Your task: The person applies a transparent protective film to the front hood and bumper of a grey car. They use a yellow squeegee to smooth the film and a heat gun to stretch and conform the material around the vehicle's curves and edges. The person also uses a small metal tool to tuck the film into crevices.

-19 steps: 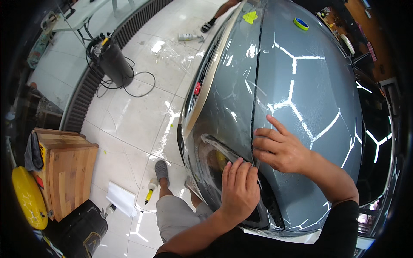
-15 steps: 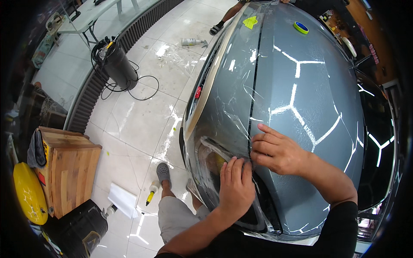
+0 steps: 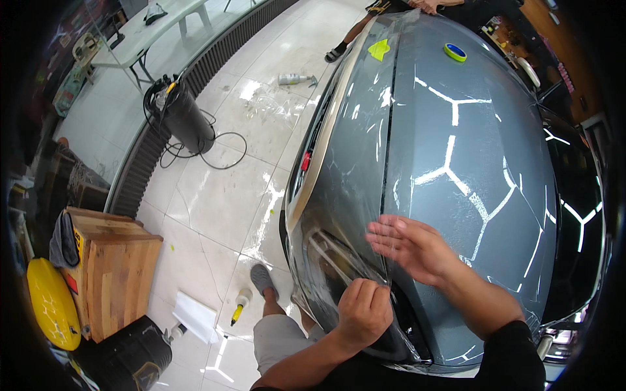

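Clear film (image 3: 329, 244) lies wrinkled over the car's front corner, covering the headlight (image 3: 326, 267) beside the hood's (image 3: 456, 215) near edge. The left hand (image 3: 365, 313) is curled closed on the film's edge by the headlight; the right hand (image 3: 409, 246) is open and flat above the hood seam, fingers nearly straight.

On the hood, 1 blue-and-lime tape roll (image 3: 455, 52) sits near the far edge; 1 lime piece (image 3: 378, 49) sticks close to the car's far front corner. Around the car, the floor (image 3: 222, 195) is cluttered: 1 spray bottle (image 3: 293, 79) lies on its side, 1 black canister (image 3: 189, 120) stands with a looped hose (image 3: 246, 151), and 1 yellow-tipped bottle (image 3: 241, 303) is near a gray shoe (image 3: 261, 279). A wooden box (image 3: 127, 283) stands farther left.

The left fingertips are tucked from sight, and the film's outline is hard to trace through reflections. A co-worker at the far edge is cut off by the frame, as is the white desk (image 3: 143, 40) at upper left.
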`<state>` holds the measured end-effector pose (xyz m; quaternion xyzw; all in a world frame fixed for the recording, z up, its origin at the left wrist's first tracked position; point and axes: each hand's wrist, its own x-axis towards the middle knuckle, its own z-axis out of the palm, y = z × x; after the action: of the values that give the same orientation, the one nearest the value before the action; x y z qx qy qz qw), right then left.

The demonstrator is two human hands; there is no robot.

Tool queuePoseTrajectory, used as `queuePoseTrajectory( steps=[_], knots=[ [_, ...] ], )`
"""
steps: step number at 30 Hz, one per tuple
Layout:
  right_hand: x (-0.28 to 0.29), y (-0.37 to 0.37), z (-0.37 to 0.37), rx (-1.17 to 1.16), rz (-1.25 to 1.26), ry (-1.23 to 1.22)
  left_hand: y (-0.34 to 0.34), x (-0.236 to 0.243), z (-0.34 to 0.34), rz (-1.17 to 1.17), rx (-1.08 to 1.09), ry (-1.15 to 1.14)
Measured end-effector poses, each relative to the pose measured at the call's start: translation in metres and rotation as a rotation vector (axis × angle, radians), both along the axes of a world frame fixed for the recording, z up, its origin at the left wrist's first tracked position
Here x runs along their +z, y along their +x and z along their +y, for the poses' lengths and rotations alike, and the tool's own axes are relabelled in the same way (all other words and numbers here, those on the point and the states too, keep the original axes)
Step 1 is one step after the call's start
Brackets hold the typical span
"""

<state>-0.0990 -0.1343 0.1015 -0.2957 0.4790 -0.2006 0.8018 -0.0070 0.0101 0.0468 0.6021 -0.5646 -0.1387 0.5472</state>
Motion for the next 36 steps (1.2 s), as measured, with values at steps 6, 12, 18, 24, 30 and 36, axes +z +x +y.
queuePoseTrajectory(
  steps=[6, 12, 18, 24, 30, 36],
  knots=[
    [-0.029, 0.046, -0.024, -0.130, -0.130, 0.045, 0.003, -0.001, 0.003, -0.029, -0.059, -0.024],
    [-0.012, 0.032, -0.020, -0.068, 0.194, -0.082, 0.012, 0.007, -0.010, -0.113, 0.158, 0.169],
    [-0.009, 0.004, -0.004, 0.257, 0.449, -0.741, 0.002, -0.009, 0.000, 0.078, -0.060, 0.039],
    [0.029, 0.000, -0.004, 1.188, 0.583, -1.957, 0.007, -0.008, -0.002, 0.062, -0.054, -0.003],
    [0.022, -0.001, -0.026, 1.350, 0.324, -2.004, 0.011, -0.008, -0.001, -0.095, -0.066, -0.038],
    [0.018, -0.019, -0.030, 1.420, 0.348, -2.013, -0.004, -0.008, 0.006, -0.105, -0.083, 0.143]
  ],
)
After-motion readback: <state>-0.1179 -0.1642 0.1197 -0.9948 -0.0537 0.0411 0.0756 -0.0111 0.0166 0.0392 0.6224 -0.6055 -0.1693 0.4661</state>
